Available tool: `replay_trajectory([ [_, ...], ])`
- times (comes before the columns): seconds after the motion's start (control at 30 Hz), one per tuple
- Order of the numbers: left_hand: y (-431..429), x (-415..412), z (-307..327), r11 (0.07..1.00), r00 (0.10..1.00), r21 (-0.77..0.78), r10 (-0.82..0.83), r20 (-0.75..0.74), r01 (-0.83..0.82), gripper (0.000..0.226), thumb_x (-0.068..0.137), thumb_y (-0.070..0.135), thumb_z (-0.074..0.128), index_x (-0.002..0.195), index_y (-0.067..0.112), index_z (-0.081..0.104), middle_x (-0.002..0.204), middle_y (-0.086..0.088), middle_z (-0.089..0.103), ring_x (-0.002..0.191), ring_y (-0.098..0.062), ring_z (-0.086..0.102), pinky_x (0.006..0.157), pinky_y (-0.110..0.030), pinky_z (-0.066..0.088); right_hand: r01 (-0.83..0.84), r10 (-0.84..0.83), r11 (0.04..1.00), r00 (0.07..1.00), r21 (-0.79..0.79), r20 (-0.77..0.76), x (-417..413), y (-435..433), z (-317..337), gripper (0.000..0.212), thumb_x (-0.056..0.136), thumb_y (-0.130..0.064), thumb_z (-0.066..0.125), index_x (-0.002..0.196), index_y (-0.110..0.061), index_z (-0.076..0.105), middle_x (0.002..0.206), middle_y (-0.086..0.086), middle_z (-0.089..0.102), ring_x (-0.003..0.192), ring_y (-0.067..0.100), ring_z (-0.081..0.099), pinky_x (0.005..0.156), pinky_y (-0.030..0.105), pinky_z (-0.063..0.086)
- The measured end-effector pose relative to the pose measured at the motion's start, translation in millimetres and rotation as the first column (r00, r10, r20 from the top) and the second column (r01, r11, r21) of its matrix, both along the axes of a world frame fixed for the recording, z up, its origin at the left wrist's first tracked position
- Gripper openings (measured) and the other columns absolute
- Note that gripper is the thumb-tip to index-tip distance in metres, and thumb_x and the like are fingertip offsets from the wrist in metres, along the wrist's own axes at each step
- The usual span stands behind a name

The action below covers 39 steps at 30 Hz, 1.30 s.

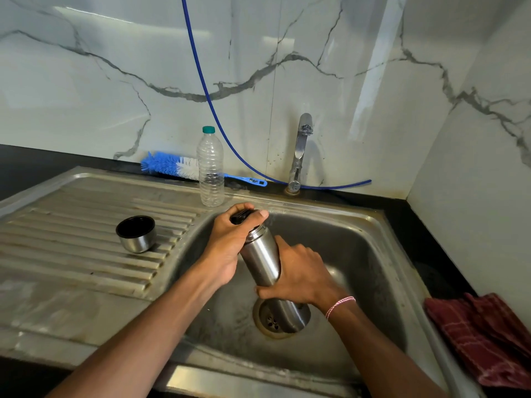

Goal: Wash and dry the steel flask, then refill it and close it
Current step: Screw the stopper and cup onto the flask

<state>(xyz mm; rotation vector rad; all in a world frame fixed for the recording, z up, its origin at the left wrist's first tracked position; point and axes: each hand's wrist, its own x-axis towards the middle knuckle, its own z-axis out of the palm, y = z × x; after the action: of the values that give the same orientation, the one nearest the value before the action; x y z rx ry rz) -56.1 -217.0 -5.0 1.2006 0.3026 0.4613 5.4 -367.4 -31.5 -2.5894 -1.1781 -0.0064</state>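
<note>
Over the steel sink [373, 234], right hand [301, 278] clasps the rigid, likely slippery flask [263, 255] mid-body; left hand [230, 239] grips its black stopper [241, 216].

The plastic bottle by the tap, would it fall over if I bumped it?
Probably, yes. The bottle is tall and narrow and stands upright on the sink's back rim, so it looks easy to tip. It seems nearly empty, so it is likely light. Its thin ribbed wall would probably squash a bit in your hand rather than break.
</note>
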Motion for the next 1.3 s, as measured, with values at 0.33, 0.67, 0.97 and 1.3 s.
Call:
replay_trajectory([
  [0.33,10,-4,5,0.981,0.978,-0.052,-0.182,0.099,0.187,0.039,0.078,0.022,0.084,0.112,0.011,0.068,0.104,-0.013,0.076,0.101,-0.022,0.069,0.09,-0.031,0.054,-0.061,0.098,0.986,0.965,0.153,-0.242,-8,1,-2,0.07,0.051,-0.067,0.08,0.106,-0.032,0.057,0.093,-0.01,0.071,0.086,0.012,0.068,0.08,0.038,0.06],
  [0.67,-21,4,-3,0.969,0.971,-0.064,0.236,-0.036,-0.238,0.038,0.078,0.047,0.083,0.095,0.014,0.075,0.087,0.002,0.077,0.077,-0.007,0.066,0.076,-0.024,0.052,0.025,-0.025,0.999,1.0,-0.02,0.019,2,1,-5,0.093,0.051,-0.077,0.068,0.126,-0.028,0.045,0.103,-0.003,0.069,0.09,0.025,0.068,0.085,0.044,0.058],
  [0.97,-3,-2,4,0.999,0.999,0.033,0.006,0.033,-0.007,0.01,0.094,0.02,0.07,0.087,0.013,0.068,0.09,-0.008,0.07,0.085,-0.019,0.063,0.086,-0.035,0.049,-0.024,0.026,0.999,0.998,0.031,-0.052,1,-1,3,0.087,0.051,-0.075,0.07,0.122,-0.029,0.048,0.097,-0.007,0.069,0.084,0.019,0.068,0.081,0.039,0.059],
  [1.3,12,-8,7,0.968,0.959,0.069,-0.249,0.138,0.242,0.016,0.08,0.032,0.078,0.084,0.022,0.066,0.086,-0.004,0.066,0.093,-0.019,0.063,0.088,-0.035,0.05,-0.098,0.14,0.983,0.95,0.157,-0.28,1,-6,5,0.069,0.054,-0.056,0.088,0.109,-0.032,0.056,0.092,-0.01,0.07,0.08,0.008,0.069,0.076,0.034,0.062],
])
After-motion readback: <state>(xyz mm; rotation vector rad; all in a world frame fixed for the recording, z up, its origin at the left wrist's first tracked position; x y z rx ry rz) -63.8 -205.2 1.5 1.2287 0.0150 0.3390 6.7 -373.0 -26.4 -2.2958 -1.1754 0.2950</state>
